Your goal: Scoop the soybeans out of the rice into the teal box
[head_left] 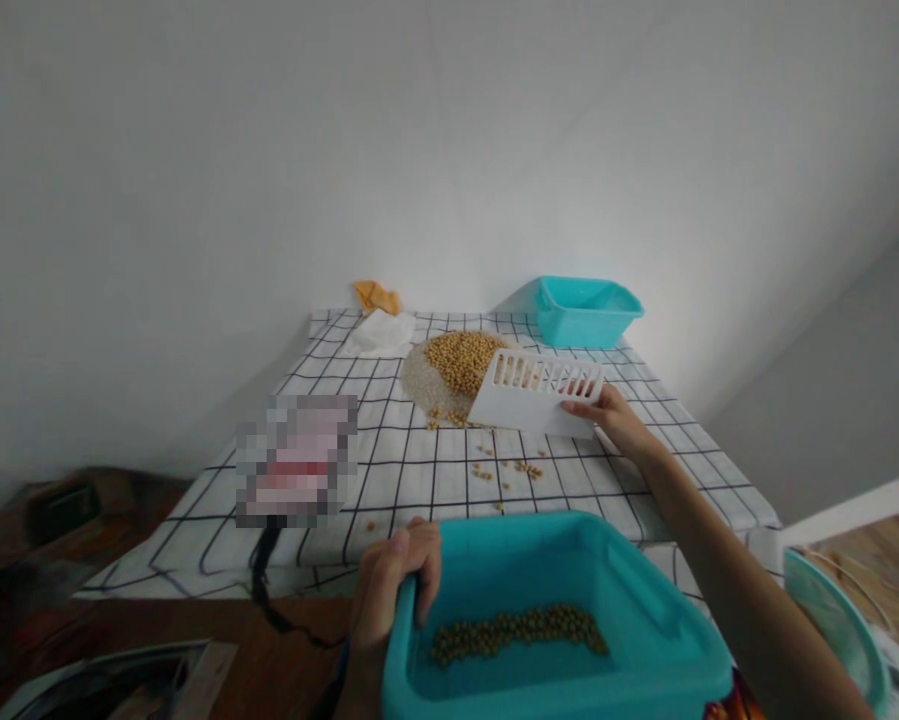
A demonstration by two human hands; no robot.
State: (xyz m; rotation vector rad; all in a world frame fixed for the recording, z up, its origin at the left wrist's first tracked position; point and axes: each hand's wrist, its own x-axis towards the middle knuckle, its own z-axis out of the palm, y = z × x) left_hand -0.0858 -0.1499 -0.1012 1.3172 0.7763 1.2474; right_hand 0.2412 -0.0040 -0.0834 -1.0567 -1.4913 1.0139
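Observation:
My left hand (395,590) is closed round the left rim of a turquoise tub (644,620) held near me; a thin layer of beans (520,632) lies on its bottom. My right hand (612,415) reaches out over the table and grips a white slotted scoop (535,392) by its right edge. The scoop stands against a heap of yellow beans (464,360) resting on a patch of white rice (423,385). Loose beans (505,468) are scattered on the checked cloth in front of the scoop.
A second turquoise tub (585,310) stands at the far right of the checked tablecloth (389,470). A white cloth (380,335) and an orange thing (375,296) lie at the far edge by the wall. A blurred pinkish object (297,460) with a black cord sits at left.

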